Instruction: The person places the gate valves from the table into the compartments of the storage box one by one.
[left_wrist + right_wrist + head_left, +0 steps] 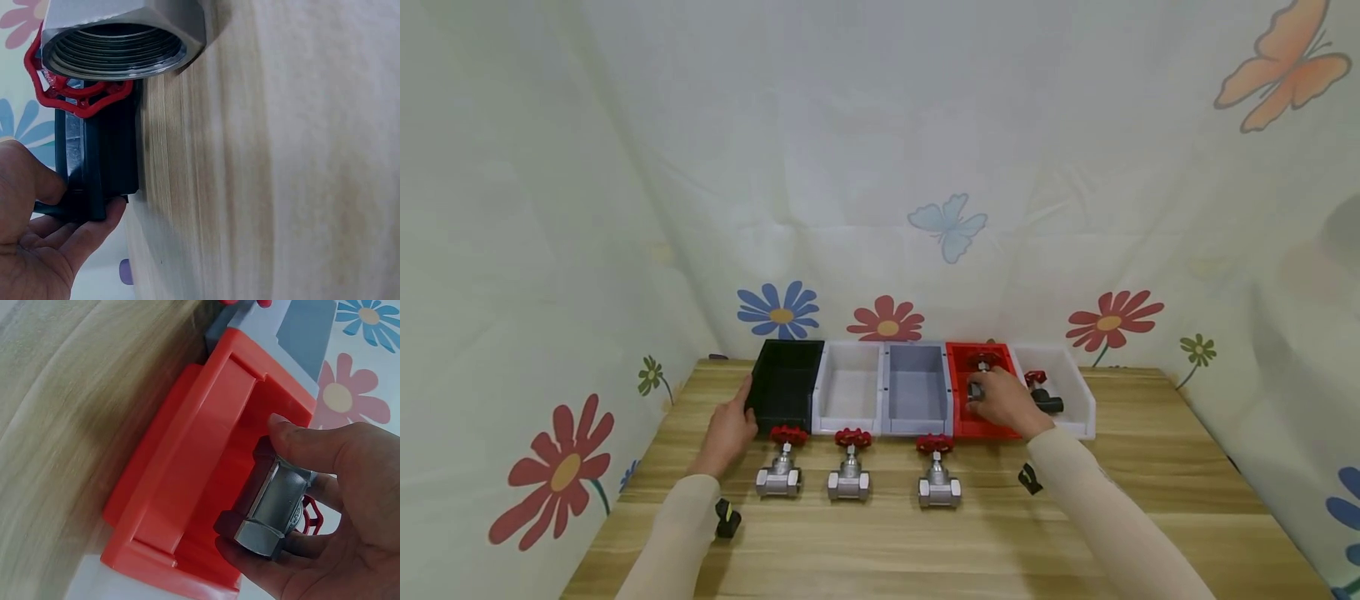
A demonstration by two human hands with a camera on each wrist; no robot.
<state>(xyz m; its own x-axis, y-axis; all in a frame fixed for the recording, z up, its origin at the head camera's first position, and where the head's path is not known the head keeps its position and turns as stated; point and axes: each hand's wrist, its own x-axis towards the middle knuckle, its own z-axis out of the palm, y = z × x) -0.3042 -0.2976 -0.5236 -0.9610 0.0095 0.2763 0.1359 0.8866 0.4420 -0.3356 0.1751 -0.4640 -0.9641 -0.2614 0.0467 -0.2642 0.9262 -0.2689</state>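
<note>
My right hand grips a silver gate valve by its metal body, thumb on one end and fingers on the other. The valve is at the red bin, its red handwheel pointing toward the back wall. At the far left of the row, my left hand pinches the side wall of the black bin, thumb over the rim and fingers outside. Three more silver gate valves with red handwheels lie before the bins: a left one, a middle one and a right one.
Between the black and red bins stand a white bin and a grey bin. Another white bin on the right holds a dark valve with a red handwheel. A flowered curtain rises behind the wooden table.
</note>
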